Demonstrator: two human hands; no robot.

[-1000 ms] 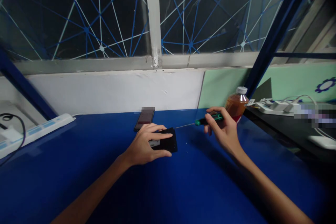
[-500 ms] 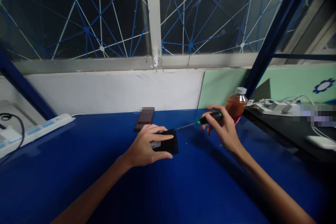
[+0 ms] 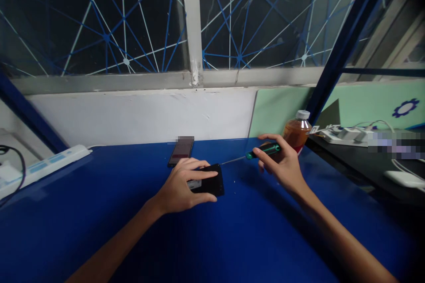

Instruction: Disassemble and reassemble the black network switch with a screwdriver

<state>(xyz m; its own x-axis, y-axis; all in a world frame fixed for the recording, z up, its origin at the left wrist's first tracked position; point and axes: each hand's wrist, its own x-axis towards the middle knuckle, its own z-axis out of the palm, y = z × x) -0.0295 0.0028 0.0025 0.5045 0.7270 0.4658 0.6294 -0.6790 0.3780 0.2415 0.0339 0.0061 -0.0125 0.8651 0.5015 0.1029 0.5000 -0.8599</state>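
My left hand [image 3: 175, 188] grips a flat black rectangular case [image 3: 214, 184] on the blue table, fingers over its top and thumb along the near edge. Part of a pale label shows between the fingers. Held in my right hand [image 3: 286, 164] is a screwdriver [image 3: 267, 151] with a green and black handle. Its thin shaft slants down to the left, and the tip meets the case's far right corner. Whether the tip sits in a screw is too small to tell. A couple of tiny bright bits [image 3: 234, 181], perhaps screws, lie just right of the case.
A smartphone [image 3: 181, 152] lies behind my left hand. Close behind my right hand stands a bottle of amber drink [image 3: 295, 131]. White power strips lie at left [image 3: 49, 166] and right [image 3: 345, 136], with cables. A white wall [image 3: 149, 117] and windows close off the back.
The screwdriver handle has turned in my right fingers, and the thumb now lies along it. My left hand keeps its hold on the case. The whole view has shifted slightly.
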